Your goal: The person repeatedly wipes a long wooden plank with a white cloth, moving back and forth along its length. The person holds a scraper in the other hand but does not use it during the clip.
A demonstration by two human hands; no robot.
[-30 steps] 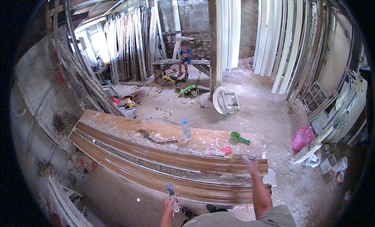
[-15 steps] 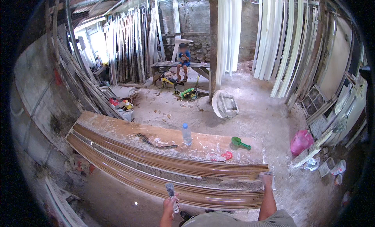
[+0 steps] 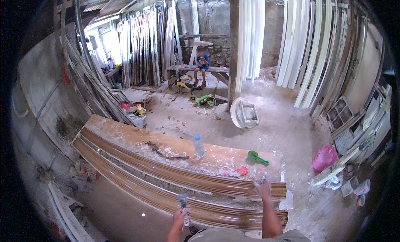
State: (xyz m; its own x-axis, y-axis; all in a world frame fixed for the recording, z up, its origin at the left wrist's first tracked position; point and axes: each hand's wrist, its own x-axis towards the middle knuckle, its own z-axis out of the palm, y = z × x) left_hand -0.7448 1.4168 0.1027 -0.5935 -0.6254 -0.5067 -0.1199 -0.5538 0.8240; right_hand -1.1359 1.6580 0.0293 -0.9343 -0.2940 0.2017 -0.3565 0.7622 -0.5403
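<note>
**A:** Start on your left. What have you got?

**B:** Your left hand (image 3: 180, 219) is closed around a small grey tool (image 3: 182, 202), its head pointing up and away from you, just over the near edge of the front brown moulding (image 3: 137, 190). I cannot tell what kind of tool it is (too small here).

**A:** And the work itself?

**B:** Two long glossy brown mouldings lie side by side along the counter (image 3: 125, 135), the front one and the rear moulding (image 3: 166, 171), with a dusty gap between them. Behind them sit a clear water bottle (image 3: 199, 146), a red scrap (image 3: 241, 171) and a green scoop (image 3: 256, 157).

**A:** My right?

**B:** Your right hand (image 3: 262, 188) rests on the right end of the rear moulding, fingers pressed down onto it; it holds nothing that I can make out.

**A:** So how do I do this well?

**B:** I'd judge that you should keep that right hand bearing down so the strip cannot slide, bring the tool to the surface at a shallow angle, and work along the length, not across. Mind the bottle: it stands close enough to tip.
</note>
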